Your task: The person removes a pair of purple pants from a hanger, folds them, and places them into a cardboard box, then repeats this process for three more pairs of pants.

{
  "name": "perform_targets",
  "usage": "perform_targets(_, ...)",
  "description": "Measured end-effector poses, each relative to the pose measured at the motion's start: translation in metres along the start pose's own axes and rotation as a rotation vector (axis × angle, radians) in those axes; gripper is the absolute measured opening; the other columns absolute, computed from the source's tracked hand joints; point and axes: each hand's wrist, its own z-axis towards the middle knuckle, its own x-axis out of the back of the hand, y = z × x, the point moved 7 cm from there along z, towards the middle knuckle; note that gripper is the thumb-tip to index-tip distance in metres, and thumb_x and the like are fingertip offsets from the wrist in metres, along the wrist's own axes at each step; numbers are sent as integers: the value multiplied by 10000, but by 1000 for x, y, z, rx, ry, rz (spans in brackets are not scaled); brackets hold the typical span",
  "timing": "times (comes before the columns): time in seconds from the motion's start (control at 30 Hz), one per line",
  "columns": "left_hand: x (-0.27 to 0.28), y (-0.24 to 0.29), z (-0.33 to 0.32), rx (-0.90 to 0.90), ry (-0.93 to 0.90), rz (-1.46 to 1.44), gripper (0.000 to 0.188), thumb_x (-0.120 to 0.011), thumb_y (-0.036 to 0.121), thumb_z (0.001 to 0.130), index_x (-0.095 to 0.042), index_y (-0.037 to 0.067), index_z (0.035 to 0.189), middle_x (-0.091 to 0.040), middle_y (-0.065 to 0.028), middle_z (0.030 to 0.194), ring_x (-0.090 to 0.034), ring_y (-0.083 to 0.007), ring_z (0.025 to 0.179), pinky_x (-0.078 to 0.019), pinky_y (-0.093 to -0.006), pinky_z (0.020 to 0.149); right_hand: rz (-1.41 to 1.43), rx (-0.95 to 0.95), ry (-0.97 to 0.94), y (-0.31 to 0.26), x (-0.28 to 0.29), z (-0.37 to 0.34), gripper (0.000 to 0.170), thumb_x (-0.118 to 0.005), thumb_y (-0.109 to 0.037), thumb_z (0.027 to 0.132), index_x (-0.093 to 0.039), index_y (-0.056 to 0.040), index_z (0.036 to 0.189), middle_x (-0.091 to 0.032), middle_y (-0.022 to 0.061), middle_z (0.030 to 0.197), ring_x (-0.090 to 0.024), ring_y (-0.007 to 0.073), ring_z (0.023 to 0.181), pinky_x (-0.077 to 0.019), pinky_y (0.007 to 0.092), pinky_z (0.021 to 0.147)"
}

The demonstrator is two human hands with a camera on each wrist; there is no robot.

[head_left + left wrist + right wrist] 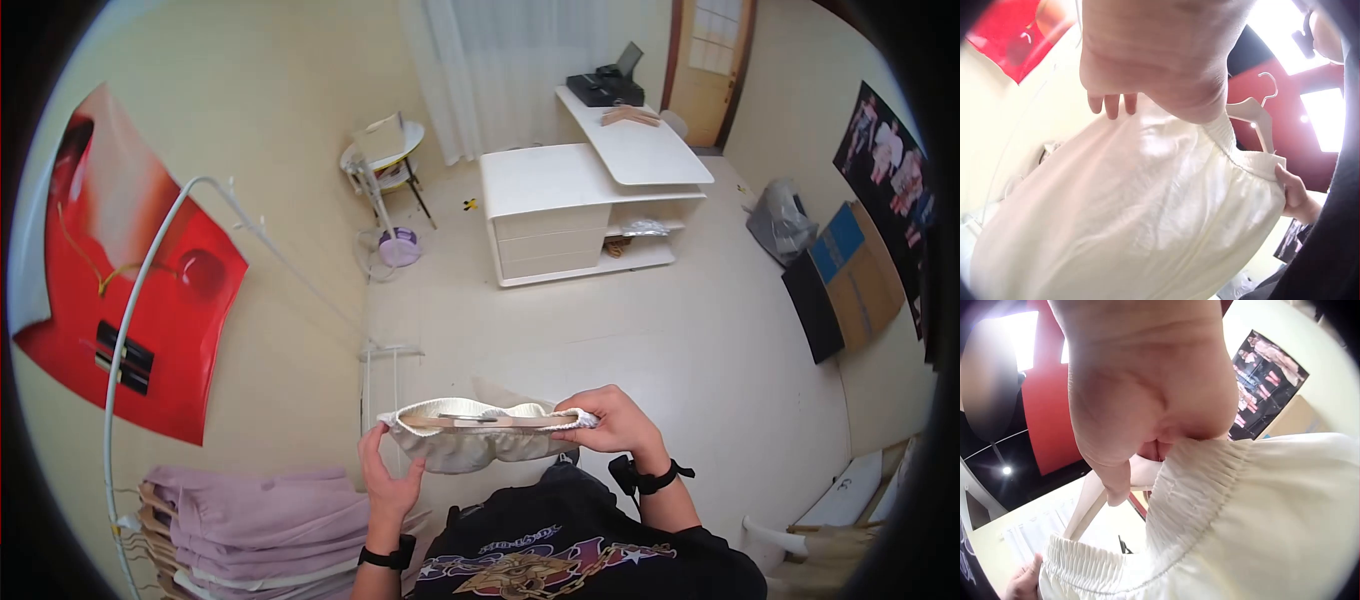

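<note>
A white skirt (pixel 455 455) with a gathered elastic waistband (pixel 1191 500) hangs between my hands in front of my body. Inside its waist opening lies a wooden hanger (pixel 515 422), whose metal hook shows upright in the left wrist view. My left hand (pixel 388 485) pinches the waistband's left end, fingertips at the edge and thumb on the near side. At the opposite end, my right hand (pixel 622 425) grips the waistband beside the hanger's arm. Toward the floor the fabric (pixel 1135 206) falls loose, wide in the left wrist view.
Mauve garments (pixel 265 520) hang on wooden hangers along a white rail (pixel 112 400) at my left. Ahead stands a white counter (pixel 545 180) with loose hangers (pixel 630 116) on top. Cardboard (pixel 860 285) leans against the right wall, near a grey bag (pixel 785 220).
</note>
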Motion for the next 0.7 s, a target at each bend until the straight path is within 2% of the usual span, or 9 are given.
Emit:
perform_targets(0.07,-25,27,24,-54,142,17,916,-907,380,850,-468,-5,1557,-518,-279,1530,-531,-399,1397,-440,-477,1156,-11,27,86,20,58,-28,243,-925,-116,816,-807,-26,1008,-775,113,827,-721,208,691,-550,321,641)
perform_targets(0.2,-95,136,95,-397,7,39,668,-878,318,893,-605,15,1422,-644,-249,1383,-657,-338,1226,-529,-434,1022,35,-82,186,45,137,-101,225,-932,-127,825,-818,-34,995,-794,91,847,-749,196,721,-567,304,666)
perform_targets(0.27,-180,131,112,-273,-616,-290,384,-816,224,952,-715,20,1262,-755,-183,1125,-746,-286,959,-588,-379,853,29,-151,265,77,159,-135,238,-917,-149,850,-815,-35,1032,-800,89,854,-757,188,738,-576,303,687)
perform_targets(0.3,-202,170,119,-315,-616,-308,200,-750,133,988,-755,3,1140,-766,-138,917,-747,-266,764,-591,-344,731,24,-229,322,88,175,-157,260,-908,-167,862,-808,-32,1060,-796,86,840,-757,187,735,-577,305,686)
perform_targets(0.4,-281,206,115,-308,-805,-354,192,-722,119,1000,-749,8,1155,-762,-159,930,-755,-280,793,-593,-366,742,-23,-454,422,108,205,-208,384,-876,-232,897,-765,-37,1209,-801,121,954,-768,221,831,-588,336,753)
perform_targets(0.47,-332,218,121,-353,-884,-405,173,-703,106,1010,-748,9,1146,-756,-171,922,-753,-294,789,-589,-370,734,-313,-391,724,111,214,-219,479,-868,-256,900,-723,-51,1308,-773,149,1062,-753,267,963,-583,378,846)
perform_targets(0.5,-354,237,121,-400,-926,-432,169,-700,109,1012,-749,10,1140,-756,-174,923,-752,-305,788,-588,-370,730,-237,-602,643,122,217,-231,543,-841,-333,920,-687,-89,1380,-712,160,1248,-710,283,1128,-574,371,920)
perform_targets(0.63,-441,302,135,-503,-1044,-504,155,-706,111,1001,-757,13,1109,-755,-177,907,-745,-339,762,-585,-383,700,-239,-688,880,156,254,-266,549,-849,-317,915,-685,-91,1388,-665,143,1313,-691,311,1131,-575,406,937)
perform_targets(0.7,-486,318,148,-580,-1070,-561,157,-711,115,994,-761,16,1106,-755,-170,895,-737,-345,738,-582,-393,684,-326,-606,1065,161,285,-268,532,-866,-296,898,-702,-95,1362,-606,142,1420,-678,318,1118,-563,448,960)
